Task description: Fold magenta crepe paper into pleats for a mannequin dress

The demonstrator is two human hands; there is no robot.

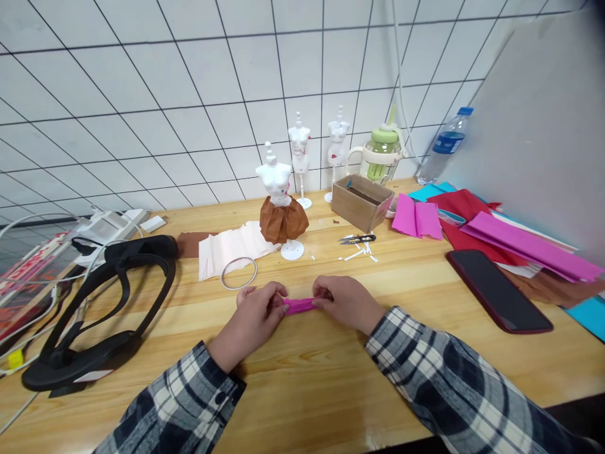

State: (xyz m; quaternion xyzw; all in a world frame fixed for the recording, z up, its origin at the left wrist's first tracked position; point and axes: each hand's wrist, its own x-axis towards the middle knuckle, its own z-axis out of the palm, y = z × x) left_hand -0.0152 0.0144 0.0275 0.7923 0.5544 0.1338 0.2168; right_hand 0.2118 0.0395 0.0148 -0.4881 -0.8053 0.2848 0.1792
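Note:
A narrow folded strip of magenta paper (299,306) stretches between my two hands, just above the wooden table. My left hand (258,318) pinches its left end, and my right hand (343,302) pinches the other. Parts of the strip are hidden under the fingers. Beyond the hands stands a small white dress form (275,176) wearing a puffed brown paper skirt (283,221). A thin ring (239,273) lies near my left hand, partly over a sheet of pale pink paper (227,249). Thread snips (357,239) rest among white paper scraps beyond my right hand.
Two more dress forms (300,148) stand near the tiled wall, beside a cardboard box (362,205) and a green-lidded jug (384,148). At right are a phone (496,290), coloured papers (520,243) and a water bottle (444,145). A black headset-like frame (142,309) and cables occupy the left.

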